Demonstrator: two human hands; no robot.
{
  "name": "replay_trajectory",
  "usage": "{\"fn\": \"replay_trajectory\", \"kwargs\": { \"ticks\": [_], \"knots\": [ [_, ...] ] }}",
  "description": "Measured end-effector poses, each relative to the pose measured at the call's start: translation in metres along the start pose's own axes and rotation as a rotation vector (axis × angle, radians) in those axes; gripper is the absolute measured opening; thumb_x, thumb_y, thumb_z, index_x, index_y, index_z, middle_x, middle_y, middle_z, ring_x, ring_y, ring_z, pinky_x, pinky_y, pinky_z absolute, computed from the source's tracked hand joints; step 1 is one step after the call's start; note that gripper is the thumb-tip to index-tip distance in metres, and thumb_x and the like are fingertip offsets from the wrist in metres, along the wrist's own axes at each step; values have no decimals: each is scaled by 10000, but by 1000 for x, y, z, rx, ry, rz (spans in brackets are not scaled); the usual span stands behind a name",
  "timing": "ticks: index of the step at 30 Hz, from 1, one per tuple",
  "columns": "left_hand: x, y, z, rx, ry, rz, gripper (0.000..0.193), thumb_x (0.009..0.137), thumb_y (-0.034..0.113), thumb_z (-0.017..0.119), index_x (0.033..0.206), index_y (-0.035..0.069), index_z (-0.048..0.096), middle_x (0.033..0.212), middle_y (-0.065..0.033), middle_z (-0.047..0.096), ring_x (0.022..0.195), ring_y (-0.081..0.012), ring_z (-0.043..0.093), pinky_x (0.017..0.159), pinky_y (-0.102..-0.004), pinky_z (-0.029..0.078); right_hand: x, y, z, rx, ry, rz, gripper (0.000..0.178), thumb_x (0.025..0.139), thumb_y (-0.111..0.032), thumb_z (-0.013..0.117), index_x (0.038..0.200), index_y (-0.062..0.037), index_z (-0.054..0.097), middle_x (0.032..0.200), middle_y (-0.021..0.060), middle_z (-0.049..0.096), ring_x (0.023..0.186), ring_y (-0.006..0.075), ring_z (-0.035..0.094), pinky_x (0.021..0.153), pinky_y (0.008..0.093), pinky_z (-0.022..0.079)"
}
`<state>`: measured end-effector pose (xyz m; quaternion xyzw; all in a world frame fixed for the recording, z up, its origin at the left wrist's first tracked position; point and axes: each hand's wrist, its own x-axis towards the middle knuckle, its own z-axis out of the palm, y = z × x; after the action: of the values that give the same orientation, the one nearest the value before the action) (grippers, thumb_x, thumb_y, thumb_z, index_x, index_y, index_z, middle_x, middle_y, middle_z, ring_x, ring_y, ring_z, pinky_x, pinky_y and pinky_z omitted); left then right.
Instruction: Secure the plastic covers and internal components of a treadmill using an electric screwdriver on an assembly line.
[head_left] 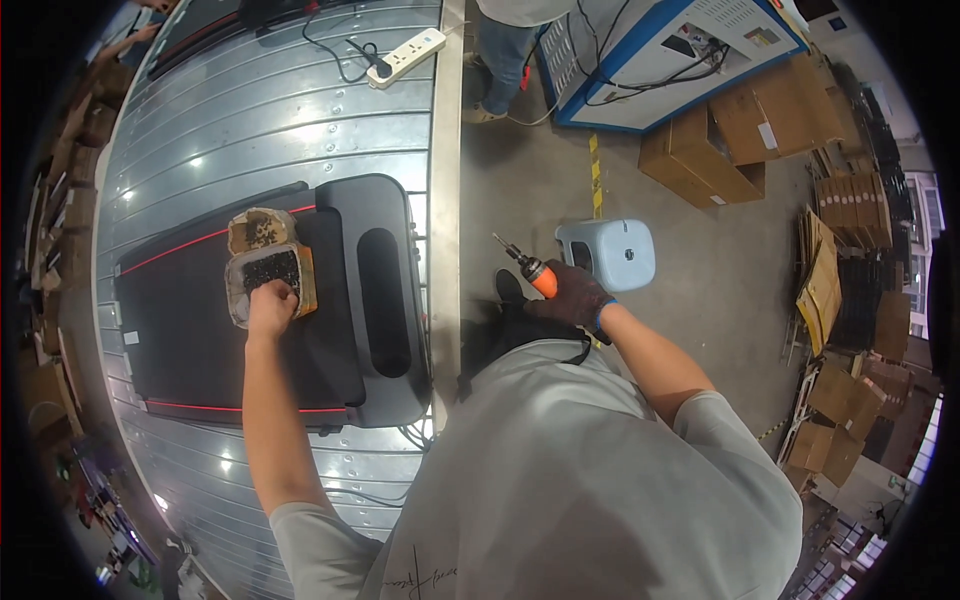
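Observation:
My bare left hand reaches into an open, worn cardboard box of small black screws. Its fingers are bunched together, and whatever they pinch is hidden. The box rests on a flat black machine with red edge lines, which looks like a treadmill. At one end of that machine is a wide black frame with a long oval recess. In a dark glove with a blue cuff, my right hand grips an orange and black power screwdriver, held off the table with its bit pointing away from me.
The machine lies on a metal roller conveyor with a pale side rail. A white power strip sits farther up. On the floor are a light blue stool, cardboard boxes and a blue-white cabinet. Another person stands beyond.

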<state>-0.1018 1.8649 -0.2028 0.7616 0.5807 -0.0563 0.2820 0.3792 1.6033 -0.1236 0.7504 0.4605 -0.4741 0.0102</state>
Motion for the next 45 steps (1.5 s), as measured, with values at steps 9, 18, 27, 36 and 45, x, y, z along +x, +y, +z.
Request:
{"fn": "replay_trajectory", "kwargs": {
  "ticks": [9,18,27,36,45],
  "knots": [
    [0,-19,18,90,48,-32,125,816,126,753,908,42,758,882,-183,754,866,-358,737,799,-443,564,23,19,-8,18,-64,-59,661,775,-493,779,1251,-69,603,1213,220,687,1156,407,656,1000,465,509],
    [20,-34,20,-233,258,-257,125,783,118,720,794,13,653,746,-159,694,717,-319,680,734,-410,536,61,69,-26,24,-66,-164,703,772,-522,764,1291,-76,604,1231,227,682,1165,410,655,1004,477,507],
    [4,29,-3,-14,540,-502,201,787,171,754,843,1,661,815,-170,734,760,-308,713,747,-400,561,80,43,-59,-42,-154,-189,610,780,-484,793,1210,-84,627,1149,221,710,1122,434,669,980,497,519],
    [-47,196,80,-1977,243,-427,192,1007,64,676,1174,-30,673,1048,-156,735,871,-183,704,792,-276,610,86,-17,-72,-148,-255,-559,599,807,-467,738,1236,-75,593,1068,217,732,1030,402,712,905,493,553],
    [-68,271,120,-2031,124,-463,148,1028,120,663,1071,-21,668,1002,-132,727,878,-181,705,788,-270,606,89,-21,-77,-249,-321,-608,570,794,-433,733,1234,-100,590,1036,209,734,1008,398,712,899,496,550]
  ]
}}
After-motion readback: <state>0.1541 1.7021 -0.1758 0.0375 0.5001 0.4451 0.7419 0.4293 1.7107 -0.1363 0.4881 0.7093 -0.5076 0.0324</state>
